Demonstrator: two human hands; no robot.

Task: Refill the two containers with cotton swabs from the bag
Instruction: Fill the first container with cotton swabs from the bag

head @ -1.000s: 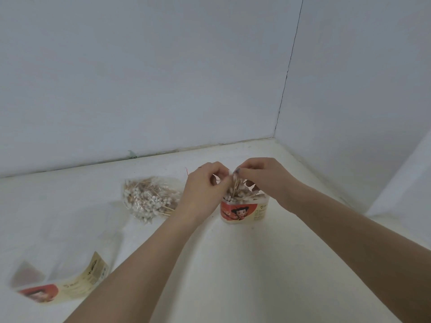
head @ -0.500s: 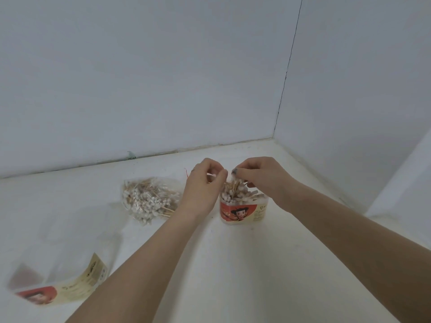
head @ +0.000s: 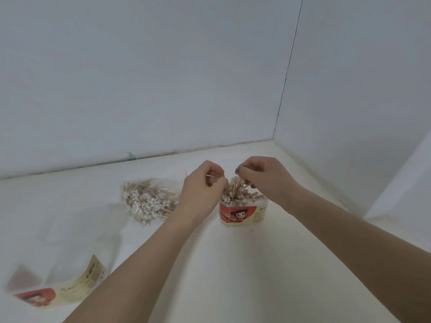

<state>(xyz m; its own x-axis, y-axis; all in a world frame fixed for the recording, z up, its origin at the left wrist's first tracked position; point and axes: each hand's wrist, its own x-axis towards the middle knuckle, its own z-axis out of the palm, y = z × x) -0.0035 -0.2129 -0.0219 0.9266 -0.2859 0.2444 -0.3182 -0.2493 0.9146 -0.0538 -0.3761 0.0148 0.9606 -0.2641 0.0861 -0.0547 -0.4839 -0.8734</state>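
Observation:
A small container point(head: 243, 212) with a red and cream label stands on the white surface, crammed with cotton swabs point(head: 235, 193) that stick up out of its top. My left hand point(head: 203, 190) hovers just left of it, fingers curled, pinching a thin swab. My right hand point(head: 263, 176) is above the container, pinching the tops of the upright swabs. A clear bag of cotton swabs point(head: 147, 201) lies to the left. A second container point(head: 60, 283) with the same label lies at the near left, see-through and blurred.
White walls close off the back and right, meeting in a corner point(head: 274, 138) behind the container. The white surface point(head: 233, 276) extends toward me. A white ledge point(head: 401, 183) rises at the far right.
Both hands have risen slightly above the container and drawn a little apart, lifting the swab tips upward. Bag and second container have not moved.

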